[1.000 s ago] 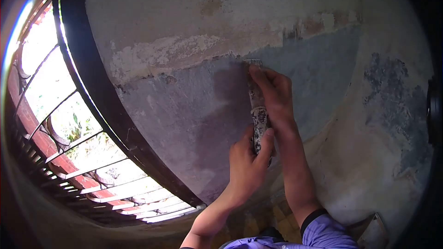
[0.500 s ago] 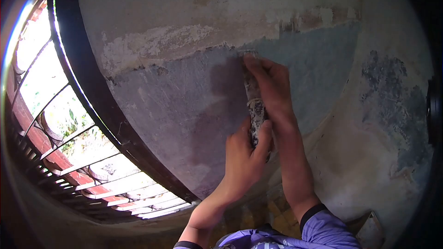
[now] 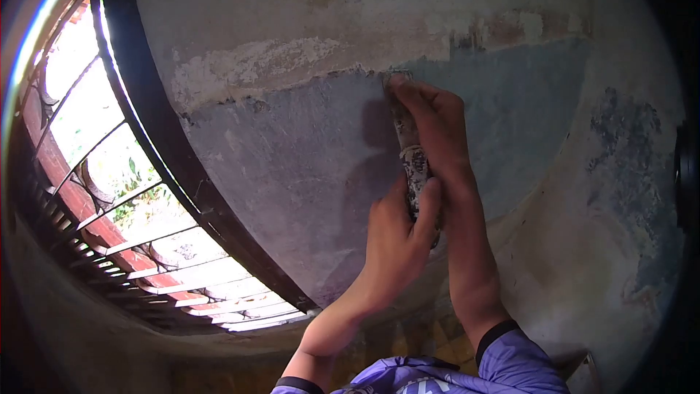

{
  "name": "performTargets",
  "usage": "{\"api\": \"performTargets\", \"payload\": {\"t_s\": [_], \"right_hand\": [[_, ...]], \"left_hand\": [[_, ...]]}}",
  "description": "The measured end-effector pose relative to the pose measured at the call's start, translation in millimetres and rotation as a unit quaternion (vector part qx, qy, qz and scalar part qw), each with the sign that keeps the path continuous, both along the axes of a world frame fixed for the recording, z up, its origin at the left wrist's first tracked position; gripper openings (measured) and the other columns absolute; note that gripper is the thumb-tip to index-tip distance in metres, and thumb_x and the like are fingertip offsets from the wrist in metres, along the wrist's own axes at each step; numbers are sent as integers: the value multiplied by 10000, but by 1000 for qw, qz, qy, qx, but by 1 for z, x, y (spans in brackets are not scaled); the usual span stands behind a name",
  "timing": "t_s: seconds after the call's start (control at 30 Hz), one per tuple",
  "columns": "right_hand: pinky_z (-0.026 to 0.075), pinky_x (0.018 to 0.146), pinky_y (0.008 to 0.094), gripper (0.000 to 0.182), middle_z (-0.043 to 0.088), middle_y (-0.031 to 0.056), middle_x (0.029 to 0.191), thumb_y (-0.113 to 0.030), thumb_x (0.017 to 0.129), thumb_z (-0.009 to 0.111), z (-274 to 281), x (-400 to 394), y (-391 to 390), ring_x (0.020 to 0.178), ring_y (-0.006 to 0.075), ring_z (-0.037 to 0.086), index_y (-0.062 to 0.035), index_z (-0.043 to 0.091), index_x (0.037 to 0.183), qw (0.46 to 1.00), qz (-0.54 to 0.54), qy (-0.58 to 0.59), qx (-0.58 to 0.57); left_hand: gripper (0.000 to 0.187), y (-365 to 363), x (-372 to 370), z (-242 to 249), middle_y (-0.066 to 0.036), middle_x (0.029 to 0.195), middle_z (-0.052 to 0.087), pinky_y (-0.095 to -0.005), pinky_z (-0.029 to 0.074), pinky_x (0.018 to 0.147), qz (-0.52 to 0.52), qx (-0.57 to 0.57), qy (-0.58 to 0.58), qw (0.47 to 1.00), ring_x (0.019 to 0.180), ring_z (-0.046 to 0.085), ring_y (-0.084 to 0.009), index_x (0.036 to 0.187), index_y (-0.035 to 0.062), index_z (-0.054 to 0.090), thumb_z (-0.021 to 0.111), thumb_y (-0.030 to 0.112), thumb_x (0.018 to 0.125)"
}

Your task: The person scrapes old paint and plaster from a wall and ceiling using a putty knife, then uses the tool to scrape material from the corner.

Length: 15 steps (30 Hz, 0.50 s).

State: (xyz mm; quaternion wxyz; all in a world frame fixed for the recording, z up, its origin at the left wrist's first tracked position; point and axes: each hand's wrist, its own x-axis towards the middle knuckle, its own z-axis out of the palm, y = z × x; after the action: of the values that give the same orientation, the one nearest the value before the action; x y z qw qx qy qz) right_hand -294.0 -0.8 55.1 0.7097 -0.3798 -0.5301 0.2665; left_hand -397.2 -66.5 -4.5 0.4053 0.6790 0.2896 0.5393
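Note:
A scraper crusted with pale residue stands nearly upright against the wall. My left hand is wrapped round its handle, the thumb lying along the right side. Higher up, my right hand grips the blade end, with thumb and fingertips close to the tip. That tip meets the ragged line where grey-blue paint borders the bare, pale plaster. Part of the blade is hidden behind the right hand's fingers.
On the left, a dark-framed window with metal bars lets in bright light. The adjoining wall on the right carries a dark, peeling patch. Yellowish floor tiles show below.
The view has shifted slightly, so the window and wall sit farther right. Both hands stay on the scraper, and its tip is a little higher in view, still near the paint line.

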Motion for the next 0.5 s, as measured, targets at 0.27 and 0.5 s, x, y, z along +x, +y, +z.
{"api": "performTargets", "payload": {"t_s": [0.27, 0.5], "right_hand": [[388, 543, 236, 331, 583, -41, 655, -315, 911, 689, 1, 4, 4, 613, 21, 479, 3, 710, 821, 1000, -18, -7, 16], [388, 535, 252, 413, 569, -37, 601, -364, 900, 692, 3, 7, 5, 610, 27, 462, 27, 690, 767, 1000, -26, -3, 14]], "left_hand": [[309, 5, 5, -3, -42, 675, 604, -275, 406, 551, 8, -1, 6, 1000, 608, 521, -81, 942, -15, 573, 485, 270, 1025], [311, 4, 7, 0, -39, 700, 612, -277, 405, 555, -1, -4, 3, 1000, 612, 520, -88, 965, -18, 573, 480, 272, 1027]]}}
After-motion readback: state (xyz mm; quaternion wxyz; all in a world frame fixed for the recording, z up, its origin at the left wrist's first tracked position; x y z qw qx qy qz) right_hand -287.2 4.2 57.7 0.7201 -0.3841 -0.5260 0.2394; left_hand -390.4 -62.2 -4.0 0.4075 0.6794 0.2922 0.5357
